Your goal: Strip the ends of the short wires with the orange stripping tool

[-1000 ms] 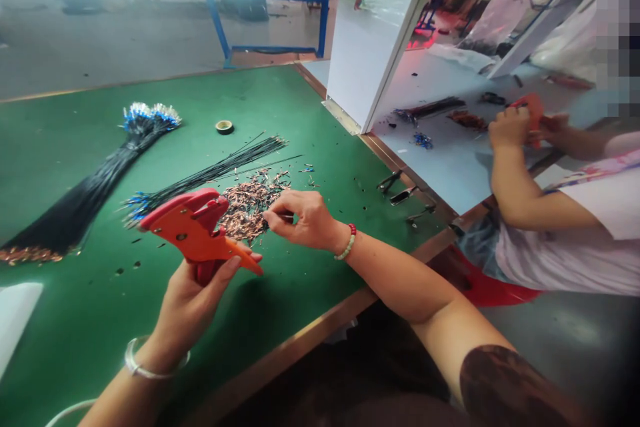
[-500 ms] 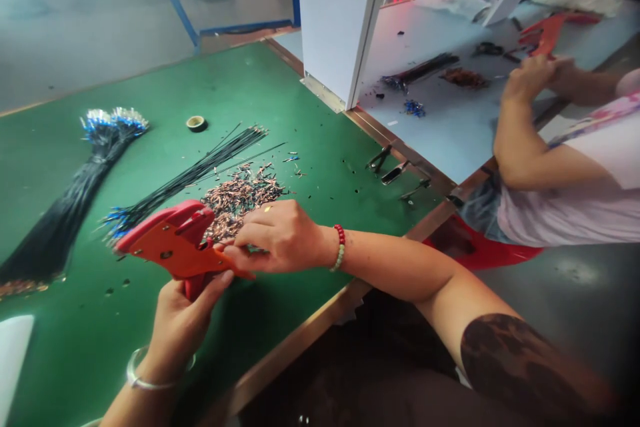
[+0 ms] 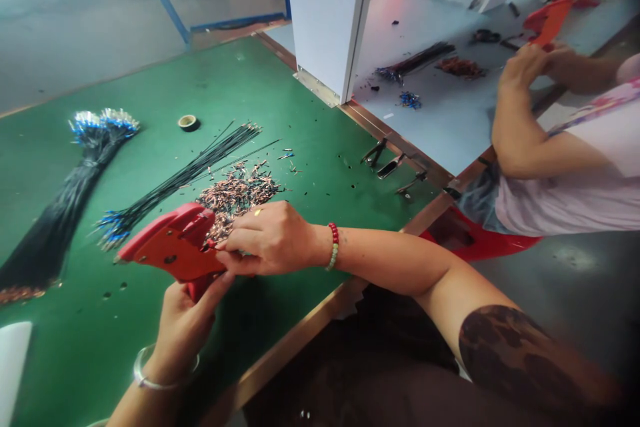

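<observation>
My left hand [image 3: 187,327] is closed around the handles of a red and orange wire stripper [image 3: 170,253], held over the green table with its long head pointing left. My right hand [image 3: 275,240] is closed in a pinch at the tool's right side, close to its jaw opening. Whatever those fingers hold is too small and covered to make out. Just beyond the hands lies a pile of short copper and black wire ends [image 3: 237,197]. Behind the tool rests a loose bundle of black wires [image 3: 195,173] with blue-tipped ends at its near left.
A thicker bundle of black wires [image 3: 60,213] lies at the left, near a tape roll [image 3: 188,123]. Several metal clips [image 3: 391,167] sit by the table's right edge. A white post [image 3: 325,20] stands beyond. At the right, a co-worker [image 3: 560,140] holds a similar orange tool.
The view has shifted slightly, so the table things appear a little further left. My right fingers now cover more of the stripper's orange lever. Both hands keep their grip.
</observation>
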`<state>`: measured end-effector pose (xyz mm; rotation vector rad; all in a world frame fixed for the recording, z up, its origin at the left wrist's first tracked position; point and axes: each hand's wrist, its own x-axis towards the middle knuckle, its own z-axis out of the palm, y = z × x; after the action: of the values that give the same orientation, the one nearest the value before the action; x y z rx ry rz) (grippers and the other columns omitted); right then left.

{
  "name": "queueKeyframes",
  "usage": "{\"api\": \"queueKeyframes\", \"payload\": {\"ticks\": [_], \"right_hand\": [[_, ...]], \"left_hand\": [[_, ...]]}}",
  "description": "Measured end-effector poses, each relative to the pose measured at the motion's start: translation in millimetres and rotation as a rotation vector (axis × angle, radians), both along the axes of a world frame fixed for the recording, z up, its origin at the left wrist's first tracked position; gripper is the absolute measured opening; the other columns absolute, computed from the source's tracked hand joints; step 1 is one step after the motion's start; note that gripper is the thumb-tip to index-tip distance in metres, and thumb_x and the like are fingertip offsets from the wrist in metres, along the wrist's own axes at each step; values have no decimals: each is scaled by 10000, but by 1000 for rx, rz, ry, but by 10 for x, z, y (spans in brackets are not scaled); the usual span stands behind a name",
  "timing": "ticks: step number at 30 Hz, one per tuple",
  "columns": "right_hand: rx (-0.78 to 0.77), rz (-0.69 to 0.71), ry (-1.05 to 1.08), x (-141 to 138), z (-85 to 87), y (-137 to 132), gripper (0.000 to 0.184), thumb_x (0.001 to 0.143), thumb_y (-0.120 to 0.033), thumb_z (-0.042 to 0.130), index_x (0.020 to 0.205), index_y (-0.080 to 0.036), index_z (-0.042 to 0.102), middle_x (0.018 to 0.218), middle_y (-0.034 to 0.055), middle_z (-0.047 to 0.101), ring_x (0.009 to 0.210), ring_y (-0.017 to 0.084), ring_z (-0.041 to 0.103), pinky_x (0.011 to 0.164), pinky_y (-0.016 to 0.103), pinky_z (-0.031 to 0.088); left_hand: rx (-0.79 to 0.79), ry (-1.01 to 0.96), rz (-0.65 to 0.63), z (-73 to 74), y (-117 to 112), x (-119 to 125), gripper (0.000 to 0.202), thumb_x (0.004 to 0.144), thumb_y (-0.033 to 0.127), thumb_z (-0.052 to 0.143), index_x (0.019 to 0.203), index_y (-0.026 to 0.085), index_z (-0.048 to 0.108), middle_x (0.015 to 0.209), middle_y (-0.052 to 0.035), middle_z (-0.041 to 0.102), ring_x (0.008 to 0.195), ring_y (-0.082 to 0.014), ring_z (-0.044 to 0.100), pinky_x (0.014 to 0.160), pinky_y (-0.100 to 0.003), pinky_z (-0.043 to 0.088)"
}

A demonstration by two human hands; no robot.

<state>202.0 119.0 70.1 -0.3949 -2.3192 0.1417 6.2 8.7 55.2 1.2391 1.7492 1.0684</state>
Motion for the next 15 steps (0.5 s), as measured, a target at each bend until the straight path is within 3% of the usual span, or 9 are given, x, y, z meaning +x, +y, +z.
{"api": "queueKeyframes", "payload": {"ticks": [3, 10, 15], "right_hand": [[-6, -12, -19, 1, 19, -4, 380, 1113, -343, 423, 892, -209, 702, 833, 12, 725, 738, 129, 655, 689, 296, 476], [6, -7, -9, -14, 29, -21, 402, 1122, -331, 388, 897, -200, 694, 794, 4, 705, 712, 125, 644, 686, 293, 464], [24, -6, 6, -32, -19, -23, 405, 1130, -341, 387, 921, -176, 692, 800, 4, 699, 714, 121, 642, 684, 282, 449]], "left_hand": [[-15, 11, 32, 11, 9, 10, 460, 677, 627, 858, 842, 204, 784, 802, -32, 769, 731, -233, 679, 693, -335, 601], [43, -40, -8, -27, 30, 32, 489, 726, 649, 842, 900, 196, 785, 870, -48, 777, 771, -204, 672, 750, -297, 589], [78, 5, 39, -40, 46, 41, 566, 712, 697, 833, 923, 175, 775, 906, -73, 785, 813, -222, 686, 769, -311, 597]]}}
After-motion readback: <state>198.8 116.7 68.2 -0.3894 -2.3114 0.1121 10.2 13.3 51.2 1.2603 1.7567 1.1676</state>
